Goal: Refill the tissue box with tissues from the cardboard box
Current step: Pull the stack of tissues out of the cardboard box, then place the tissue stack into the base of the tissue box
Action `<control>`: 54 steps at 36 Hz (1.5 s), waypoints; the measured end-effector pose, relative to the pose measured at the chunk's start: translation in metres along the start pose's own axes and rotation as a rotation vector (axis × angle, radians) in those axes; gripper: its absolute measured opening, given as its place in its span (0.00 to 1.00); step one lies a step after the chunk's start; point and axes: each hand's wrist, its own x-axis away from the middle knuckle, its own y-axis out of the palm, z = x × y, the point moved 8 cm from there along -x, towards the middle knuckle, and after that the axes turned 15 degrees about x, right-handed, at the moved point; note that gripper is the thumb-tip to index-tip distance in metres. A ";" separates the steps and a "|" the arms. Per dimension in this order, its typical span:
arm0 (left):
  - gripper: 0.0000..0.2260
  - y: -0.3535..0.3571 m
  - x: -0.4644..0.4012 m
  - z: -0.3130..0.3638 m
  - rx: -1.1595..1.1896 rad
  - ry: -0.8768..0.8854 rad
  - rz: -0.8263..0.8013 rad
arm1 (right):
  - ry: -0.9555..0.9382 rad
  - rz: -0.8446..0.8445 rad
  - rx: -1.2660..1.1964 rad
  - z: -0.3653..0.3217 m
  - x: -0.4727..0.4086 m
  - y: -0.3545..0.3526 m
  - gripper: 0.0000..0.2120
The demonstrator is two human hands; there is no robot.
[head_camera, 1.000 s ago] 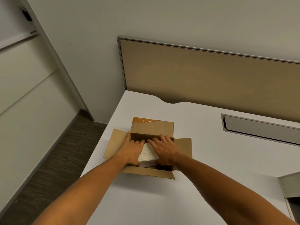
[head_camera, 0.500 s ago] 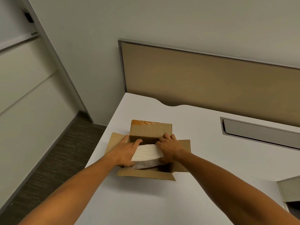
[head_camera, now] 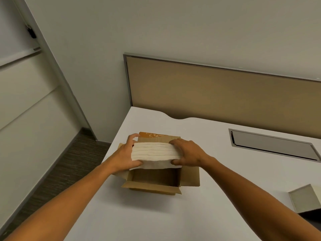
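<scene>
A thick stack of white tissues (head_camera: 155, 152) is held above the open cardboard box (head_camera: 154, 180), clear of its interior, with the bottom sheet drooping toward the box mouth. The stack is gripped at its 9 o'clock end by the left hand (head_camera: 126, 157), the thumb tucked beneath and the fingers curled over the far top edge. The 3 o'clock end is clasped by the right hand (head_camera: 187, 153) in the same way, fingers over the top and thumb pressed under the lower edge. Both hands are closed around the stack.

The cardboard box is set on the white surface (head_camera: 199, 214) with its flaps folded outward; orange-brown tape (head_camera: 151, 135) is seen on the flap at 12 o'clock. The part of the interior that can be seen is bare. At 4 o'clock from the box, near the picture's edge, part of a pale lid-like panel (head_camera: 305, 197) is seen, with a dark opening just below it. A recessed metal tray (head_camera: 271, 145) is set into the surface at 2 o'clock, and a tan partition panel (head_camera: 225, 94) stands along the far edge.
</scene>
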 end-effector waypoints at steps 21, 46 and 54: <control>0.29 0.144 0.056 0.092 0.879 -0.113 -0.165 | 0.567 0.319 -1.131 0.081 0.229 0.016 0.58; 0.30 0.356 0.115 0.045 0.439 -0.241 -0.391 | 0.704 0.030 -0.957 0.117 0.392 0.168 0.28; 0.37 0.383 0.118 0.031 0.377 -0.265 -0.230 | 0.642 -0.013 -0.949 0.121 0.412 0.192 0.43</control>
